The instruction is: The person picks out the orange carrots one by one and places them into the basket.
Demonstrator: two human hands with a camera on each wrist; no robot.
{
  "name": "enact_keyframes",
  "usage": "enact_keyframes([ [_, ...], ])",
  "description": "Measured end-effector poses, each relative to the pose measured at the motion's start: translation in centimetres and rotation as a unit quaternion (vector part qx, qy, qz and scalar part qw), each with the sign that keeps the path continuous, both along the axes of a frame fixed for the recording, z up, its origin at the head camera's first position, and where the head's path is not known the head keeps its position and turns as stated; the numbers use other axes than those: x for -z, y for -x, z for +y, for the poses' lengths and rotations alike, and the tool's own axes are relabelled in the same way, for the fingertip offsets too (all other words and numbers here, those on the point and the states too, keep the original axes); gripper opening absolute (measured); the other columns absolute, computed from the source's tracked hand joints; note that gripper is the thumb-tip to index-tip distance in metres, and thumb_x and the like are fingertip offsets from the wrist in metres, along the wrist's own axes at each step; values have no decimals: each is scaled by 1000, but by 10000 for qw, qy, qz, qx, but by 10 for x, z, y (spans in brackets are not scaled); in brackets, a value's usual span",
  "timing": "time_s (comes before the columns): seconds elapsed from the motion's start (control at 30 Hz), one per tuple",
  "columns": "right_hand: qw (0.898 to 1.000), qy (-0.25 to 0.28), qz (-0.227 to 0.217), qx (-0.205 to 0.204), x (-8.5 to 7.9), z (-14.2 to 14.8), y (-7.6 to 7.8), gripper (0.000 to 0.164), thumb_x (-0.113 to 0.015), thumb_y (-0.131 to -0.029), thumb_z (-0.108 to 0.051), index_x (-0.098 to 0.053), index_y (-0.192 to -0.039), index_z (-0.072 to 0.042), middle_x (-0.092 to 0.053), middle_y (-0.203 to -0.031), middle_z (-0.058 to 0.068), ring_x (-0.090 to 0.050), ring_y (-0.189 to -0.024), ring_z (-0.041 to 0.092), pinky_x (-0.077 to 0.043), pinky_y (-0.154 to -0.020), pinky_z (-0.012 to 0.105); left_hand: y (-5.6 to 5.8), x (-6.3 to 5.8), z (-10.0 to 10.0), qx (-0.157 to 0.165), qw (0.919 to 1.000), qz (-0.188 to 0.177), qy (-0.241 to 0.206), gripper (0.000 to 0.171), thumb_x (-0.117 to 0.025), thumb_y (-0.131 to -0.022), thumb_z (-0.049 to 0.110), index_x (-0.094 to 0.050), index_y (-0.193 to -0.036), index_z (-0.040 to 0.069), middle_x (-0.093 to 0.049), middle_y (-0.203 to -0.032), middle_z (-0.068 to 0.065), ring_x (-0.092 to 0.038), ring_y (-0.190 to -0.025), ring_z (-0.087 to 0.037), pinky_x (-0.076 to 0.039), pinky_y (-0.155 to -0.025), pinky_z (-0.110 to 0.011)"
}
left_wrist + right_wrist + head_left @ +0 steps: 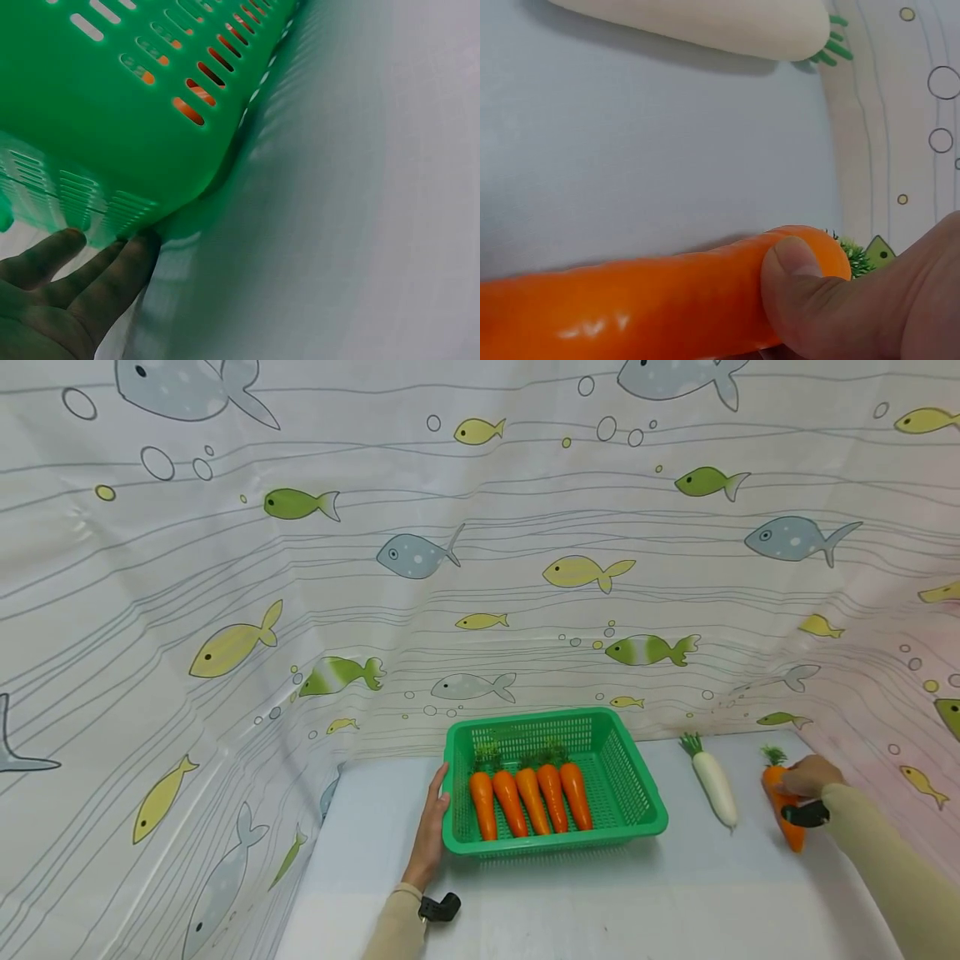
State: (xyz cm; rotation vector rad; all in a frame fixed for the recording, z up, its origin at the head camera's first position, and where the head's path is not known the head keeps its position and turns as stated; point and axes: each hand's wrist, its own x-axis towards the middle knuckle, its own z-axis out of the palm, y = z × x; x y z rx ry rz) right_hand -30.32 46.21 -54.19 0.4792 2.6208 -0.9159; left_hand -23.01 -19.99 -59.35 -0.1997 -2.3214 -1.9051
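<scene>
On the right side of the table, my right hand (812,777) grips an orange carrot (793,837) near its leafy end. The right wrist view shows the thumb (791,277) pressed on the carrot's thick end; the other fingers are mostly hidden behind it. My left hand (431,833) lies along the left side of a green plastic basket (555,847), its fingers (112,289) extended against the wall near the base. Inside the basket, several carrots (532,802) lie side by side in its left and middle part, green tops toward the back.
A white radish (714,787) with a green top lies on the white table (570,902) between the basket and the held carrot. A fish-patterned sheet (525,593) rises behind the table and along both sides.
</scene>
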Motion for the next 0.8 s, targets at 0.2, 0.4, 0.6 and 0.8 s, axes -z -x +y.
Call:
enact_keyframes([
  [0.2,9955,816,-150,456,5,5,-1,68,-70,-92,-10,-36,-137,29,-59,-102,33,-66,-86,33,-66,-73,40,-1,1,0,-3,10000,-30,-21,56,-27,-114,42,-23,-169,37,-16,-179,-2,-14,-165,-36,-9,-127,-72],
  [0.4,9933,1003,-414,394,-2,3,-2,69,-67,-93,-11,-33,-139,29,-53,-115,40,-61,-94,39,-65,-76,41,-1,1,-1,16,10000,6,-24,56,-27,-115,40,-23,-170,35,-16,-179,-3,-14,-165,-37,-8,-128,-72],
  [0.6,9906,1288,-364,285,-20,-8,-3,77,-68,-94,-13,-28,-145,27,-54,-120,39,-62,-98,37,-65,-79,39,0,0,-1,43,10000,73,7,56,-26,-115,39,-22,-170,34,-15,-179,-3,-14,-165,-37,-9,-127,-72],
  [0.8,9931,1135,-270,-74,-35,-22,-1,76,-68,-97,-16,-28,-146,27,-63,-112,33,-65,-98,34,-64,-79,38,0,-2,-1,38,10000,38,-25,55,-26,-115,40,-23,-170,35,-15,-179,-3,-13,-165,-37,-9,-127,-72],
])
